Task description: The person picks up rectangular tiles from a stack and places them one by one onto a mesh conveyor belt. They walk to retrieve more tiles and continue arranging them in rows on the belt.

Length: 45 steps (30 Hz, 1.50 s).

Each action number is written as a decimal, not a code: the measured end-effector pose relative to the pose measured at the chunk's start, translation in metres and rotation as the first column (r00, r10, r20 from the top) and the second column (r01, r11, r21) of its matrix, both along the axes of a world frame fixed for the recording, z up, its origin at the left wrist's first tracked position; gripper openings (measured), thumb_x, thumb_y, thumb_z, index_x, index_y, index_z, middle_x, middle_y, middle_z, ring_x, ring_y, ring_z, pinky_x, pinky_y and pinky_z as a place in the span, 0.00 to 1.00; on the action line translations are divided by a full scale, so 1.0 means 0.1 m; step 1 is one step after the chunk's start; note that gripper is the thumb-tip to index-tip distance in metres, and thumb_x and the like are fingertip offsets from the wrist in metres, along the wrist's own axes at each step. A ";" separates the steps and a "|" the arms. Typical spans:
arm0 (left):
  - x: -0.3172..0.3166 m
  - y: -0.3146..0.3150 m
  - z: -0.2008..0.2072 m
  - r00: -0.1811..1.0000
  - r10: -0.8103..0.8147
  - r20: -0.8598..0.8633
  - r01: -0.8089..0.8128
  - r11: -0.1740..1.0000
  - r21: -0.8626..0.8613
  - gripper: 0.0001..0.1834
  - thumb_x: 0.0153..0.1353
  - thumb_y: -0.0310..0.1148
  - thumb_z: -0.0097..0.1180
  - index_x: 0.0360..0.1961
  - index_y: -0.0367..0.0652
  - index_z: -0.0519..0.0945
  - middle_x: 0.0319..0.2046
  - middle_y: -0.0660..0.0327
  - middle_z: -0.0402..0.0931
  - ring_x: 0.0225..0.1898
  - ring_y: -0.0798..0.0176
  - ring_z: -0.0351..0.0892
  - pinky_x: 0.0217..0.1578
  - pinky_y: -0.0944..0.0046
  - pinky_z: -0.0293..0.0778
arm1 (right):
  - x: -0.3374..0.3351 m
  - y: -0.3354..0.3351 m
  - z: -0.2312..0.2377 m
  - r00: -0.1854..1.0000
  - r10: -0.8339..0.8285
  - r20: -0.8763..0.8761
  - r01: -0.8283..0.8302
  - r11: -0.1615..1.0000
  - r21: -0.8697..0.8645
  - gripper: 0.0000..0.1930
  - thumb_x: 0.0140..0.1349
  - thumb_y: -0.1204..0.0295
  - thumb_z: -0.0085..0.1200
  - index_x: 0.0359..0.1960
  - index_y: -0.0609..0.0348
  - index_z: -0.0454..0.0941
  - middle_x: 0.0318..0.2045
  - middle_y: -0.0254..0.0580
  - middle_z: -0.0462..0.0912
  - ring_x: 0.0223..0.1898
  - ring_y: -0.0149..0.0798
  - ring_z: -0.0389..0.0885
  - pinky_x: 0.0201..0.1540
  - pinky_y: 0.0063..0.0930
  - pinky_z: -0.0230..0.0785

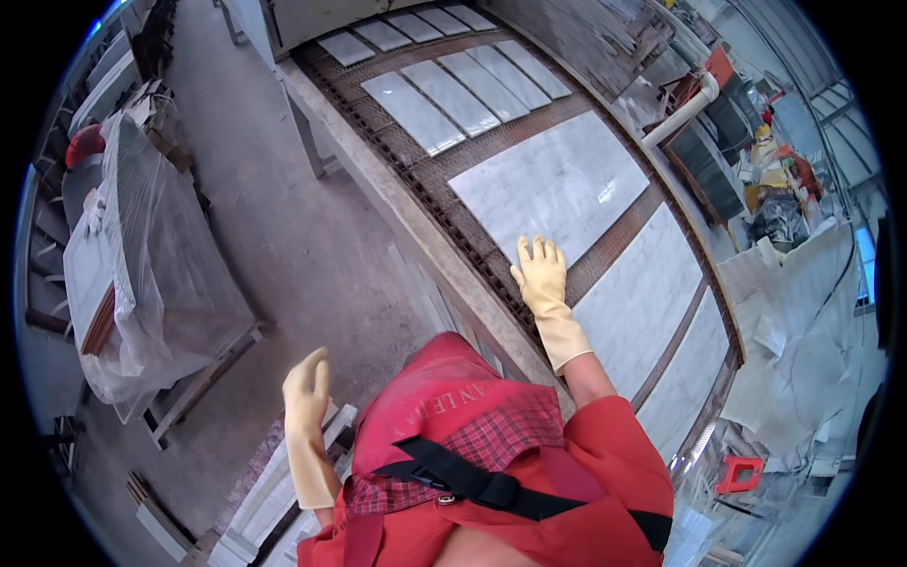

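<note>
My right hand (542,277), in a pale yellow rubber glove, rests with spread fingers at the near edge of a large polished white marble slab (557,180). Two further marble slabs, a wide one (642,288) and a narrower one (685,378), lie beside my right forearm. All sit on a brown mesh conveyor bed (605,253) with a chain along its side. My left hand (306,389), gloved the same way, hangs in the air left of my red apron (463,397). Its fingers stretch out, holding nothing.
Smaller marble tiles (472,90) lie in rows farther up the conveyor, toward a machine housing (326,17). A plastic-wrapped stack (170,255) stands on a frame at left. Stone strips (269,506) lie below my left hand. A red stool (739,474) stands at right.
</note>
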<state>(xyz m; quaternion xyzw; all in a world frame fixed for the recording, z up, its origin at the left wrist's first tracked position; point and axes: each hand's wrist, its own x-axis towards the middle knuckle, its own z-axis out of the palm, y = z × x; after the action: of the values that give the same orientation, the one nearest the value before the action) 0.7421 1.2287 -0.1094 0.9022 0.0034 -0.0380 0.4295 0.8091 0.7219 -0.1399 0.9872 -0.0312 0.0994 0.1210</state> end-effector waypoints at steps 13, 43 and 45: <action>-0.44 0.95 -0.49 0.934 0.295 -0.200 -0.277 0.954 0.111 0.18 0.73 0.38 0.57 0.57 0.41 0.87 0.54 0.47 0.87 0.59 0.43 0.84 0.62 0.49 0.76 | 0.21 0.01 0.00 0.987 0.076 -0.139 -0.084 0.995 -0.052 0.34 0.66 0.55 0.64 0.70 0.61 0.74 0.63 0.58 0.79 0.68 0.59 0.73 0.71 0.54 0.63; -1.37 3.96 -0.85 0.411 0.776 -0.478 -0.820 0.544 0.178 0.17 0.69 0.45 0.57 0.47 0.47 0.89 0.45 0.48 0.88 0.51 0.42 0.86 0.55 0.47 0.79 | 2.90 4.70 -0.37 0.394 0.392 -0.831 -0.109 0.918 0.381 0.28 0.62 0.59 0.67 0.61 0.60 0.79 0.55 0.52 0.85 0.55 0.55 0.84 0.60 0.46 0.75; -1.34 4.45 -1.21 0.415 0.771 -0.483 -0.843 0.526 0.114 0.19 0.69 0.46 0.58 0.52 0.47 0.89 0.49 0.48 0.88 0.54 0.42 0.86 0.58 0.48 0.79 | 3.17 4.68 -0.01 0.380 0.281 -0.881 -0.101 0.960 0.263 0.27 0.62 0.58 0.68 0.60 0.58 0.80 0.54 0.51 0.86 0.54 0.54 0.85 0.58 0.46 0.76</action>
<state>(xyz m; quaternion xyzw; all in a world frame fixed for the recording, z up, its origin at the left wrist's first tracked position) 0.6077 1.6735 -0.2308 0.7136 0.5401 -0.0472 0.4437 1.1260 1.1897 -0.1412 0.8836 0.1461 -0.4442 0.0239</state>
